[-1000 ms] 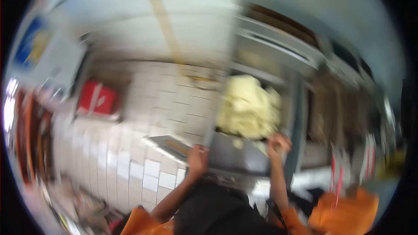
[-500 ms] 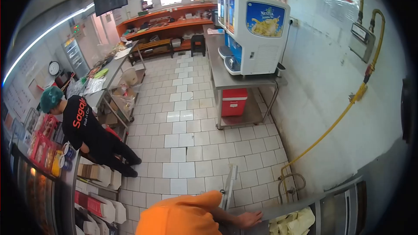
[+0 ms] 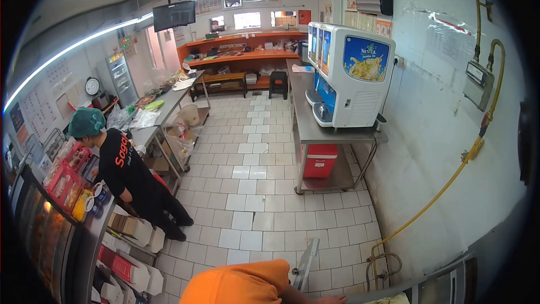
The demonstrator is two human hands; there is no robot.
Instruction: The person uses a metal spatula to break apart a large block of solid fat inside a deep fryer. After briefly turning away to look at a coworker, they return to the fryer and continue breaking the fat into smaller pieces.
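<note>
My left arm point(image 3: 292, 295) reaches from an orange sleeve point(image 3: 264, 273) toward the right along the bottom of the view. My left hand point(image 3: 333, 299) lies at the lower edge by a grey steel surface point(image 3: 371, 295), mostly cut off by the frame. What shows of it looks stretched out flat, with nothing seen in it. To its right, a sliver of pale yellowish crumpled material point(image 3: 395, 300) shows at the bottom. My right hand is out of view.
A co-worker in black point(image 3: 138, 171) with a green hair cover stands at the left counter, by red trays point(image 3: 63, 183). A drink dispenser point(image 3: 351, 79) stands on a steel table point(image 3: 340, 136); a red cooler point(image 3: 319, 161) sits beneath. A yellow pipe point(image 3: 436, 198) runs down the right wall.
The view has tilted up and turned left, so the room sits lower and farther right. My left hand and the pale crumpled material have mostly dropped out of frame.
</note>
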